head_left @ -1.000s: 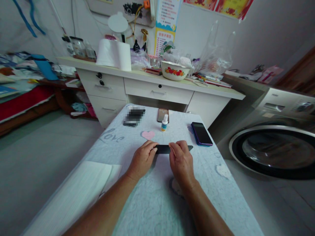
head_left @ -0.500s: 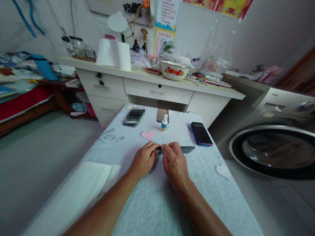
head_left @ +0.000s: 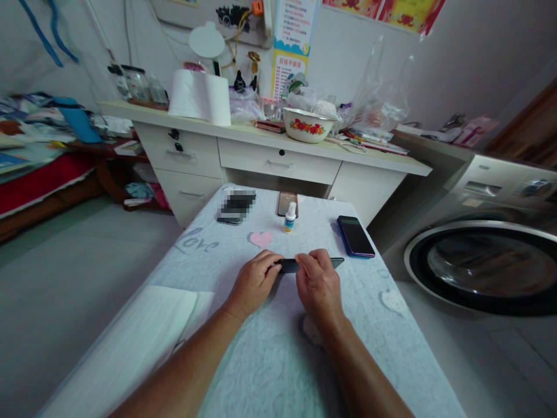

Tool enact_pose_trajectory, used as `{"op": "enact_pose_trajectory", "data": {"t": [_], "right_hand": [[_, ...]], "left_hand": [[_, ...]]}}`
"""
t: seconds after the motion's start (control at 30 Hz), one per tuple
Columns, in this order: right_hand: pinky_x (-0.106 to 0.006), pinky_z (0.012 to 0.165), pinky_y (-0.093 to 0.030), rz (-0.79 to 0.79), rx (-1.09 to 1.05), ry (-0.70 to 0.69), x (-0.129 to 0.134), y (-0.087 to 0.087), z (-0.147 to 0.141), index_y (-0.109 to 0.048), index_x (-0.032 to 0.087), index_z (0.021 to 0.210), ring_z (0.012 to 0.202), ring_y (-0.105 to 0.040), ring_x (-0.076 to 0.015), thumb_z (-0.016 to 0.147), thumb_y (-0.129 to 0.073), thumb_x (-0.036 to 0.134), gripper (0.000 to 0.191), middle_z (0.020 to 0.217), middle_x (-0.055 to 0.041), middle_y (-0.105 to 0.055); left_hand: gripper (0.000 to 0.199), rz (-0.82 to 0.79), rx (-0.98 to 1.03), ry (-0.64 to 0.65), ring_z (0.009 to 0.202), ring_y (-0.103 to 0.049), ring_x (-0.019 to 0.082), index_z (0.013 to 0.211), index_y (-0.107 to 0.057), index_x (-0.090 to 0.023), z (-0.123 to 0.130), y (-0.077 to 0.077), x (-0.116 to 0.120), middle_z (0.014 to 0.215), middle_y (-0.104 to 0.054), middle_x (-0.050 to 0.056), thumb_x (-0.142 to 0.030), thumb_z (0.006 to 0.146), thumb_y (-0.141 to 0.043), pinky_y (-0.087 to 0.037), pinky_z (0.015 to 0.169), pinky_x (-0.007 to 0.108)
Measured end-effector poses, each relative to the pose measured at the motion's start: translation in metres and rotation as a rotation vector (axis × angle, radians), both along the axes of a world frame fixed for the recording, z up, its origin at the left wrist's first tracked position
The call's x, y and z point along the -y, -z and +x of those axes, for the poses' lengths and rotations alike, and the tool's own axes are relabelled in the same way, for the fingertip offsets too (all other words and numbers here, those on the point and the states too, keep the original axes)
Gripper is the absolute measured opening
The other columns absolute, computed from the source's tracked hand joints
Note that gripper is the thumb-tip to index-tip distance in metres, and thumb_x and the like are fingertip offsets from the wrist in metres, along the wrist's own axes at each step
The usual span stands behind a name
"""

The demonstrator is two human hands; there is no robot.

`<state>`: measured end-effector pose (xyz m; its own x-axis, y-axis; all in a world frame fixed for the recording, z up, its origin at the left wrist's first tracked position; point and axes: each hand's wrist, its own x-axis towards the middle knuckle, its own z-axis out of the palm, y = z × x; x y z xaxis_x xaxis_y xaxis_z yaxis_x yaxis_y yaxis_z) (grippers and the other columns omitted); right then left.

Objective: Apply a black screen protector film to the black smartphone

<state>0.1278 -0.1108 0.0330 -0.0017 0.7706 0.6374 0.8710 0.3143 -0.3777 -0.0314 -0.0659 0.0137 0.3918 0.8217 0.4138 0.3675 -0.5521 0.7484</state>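
A dark, thin phone (head_left: 288, 266) is held tilted over the table, its narrow side facing me. My left hand (head_left: 256, 283) is closed on its left end, thumb and fingers pinching it. My right hand (head_left: 319, 285) is also closed, its thumb and forefinger at the upper edge right of the middle. Whether anything small is between those fingers is hidden. Beyond my hands stands a small white spray bottle (head_left: 289, 218) with a blue and yellow label. Behind it lies a brownish phone case (head_left: 288, 204). To the right rests another phone (head_left: 357, 236), dark-screened with a blue-purple edge.
A pale patterned cloth (head_left: 270, 354) covers the table. Folded white cloth or paper (head_left: 130, 342) lies along its left side. A dark pixelated item (head_left: 237, 207) is at the back left. Behind stand a white desk (head_left: 278, 159) with a flowered bowl (head_left: 308, 126) and, at right, a washing machine (head_left: 491, 232).
My right hand has slid rightward along the phone's edge, uncovering more of its middle. My left hand keeps its hold at the left end.
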Motion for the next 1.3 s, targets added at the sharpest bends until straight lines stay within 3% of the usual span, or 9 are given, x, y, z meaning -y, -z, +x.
{"op": "enact_pose_trajectory", "data": {"t": [0.17, 0.77, 1.3], "right_hand": [[-0.025, 0.069, -0.047, -0.005, -0.006, 0.047, 0.000, 0.000, 0.003, -0.066, 0.019, 0.095, 0.075, -0.054, -0.0141, 0.085, -0.046, 0.011, 0.023, 0.089, -0.0051, -0.054], [-0.025, 0.070, -0.048, -0.026, 0.005, -0.112, 0.002, -0.001, -0.020, -0.063, 0.020, 0.103, 0.077, -0.055, -0.0150, 0.090, -0.039, 0.011, 0.028, 0.090, -0.0053, -0.053], [-0.023, 0.067, -0.046, -0.006, 0.017, 0.006, 0.000, 0.001, -0.006, -0.065, 0.018, 0.094, 0.074, -0.052, -0.0138, 0.087, -0.043, 0.010, 0.024, 0.089, -0.0046, -0.052]], "left_hand": [[0.023, -0.023, 0.002, -0.014, 0.092, -0.061, 0.017, 0.101, -0.066, -0.018, 0.000, -0.002, 0.001, 0.096, -0.066, 0.005, -0.021, 0.091, -0.046, -0.048, 0.084, 0.029], [0.025, -0.033, 0.054, 0.033, 0.090, -0.061, 0.017, 0.102, -0.068, -0.018, -0.001, -0.003, 0.001, 0.094, -0.066, 0.005, -0.015, 0.089, -0.047, -0.049, 0.083, 0.028], [0.025, -0.049, 0.040, 0.027, 0.092, -0.060, 0.015, 0.106, -0.068, -0.019, 0.000, -0.001, 0.001, 0.095, -0.065, 0.004, -0.018, 0.090, -0.049, -0.047, 0.084, 0.027]]}}
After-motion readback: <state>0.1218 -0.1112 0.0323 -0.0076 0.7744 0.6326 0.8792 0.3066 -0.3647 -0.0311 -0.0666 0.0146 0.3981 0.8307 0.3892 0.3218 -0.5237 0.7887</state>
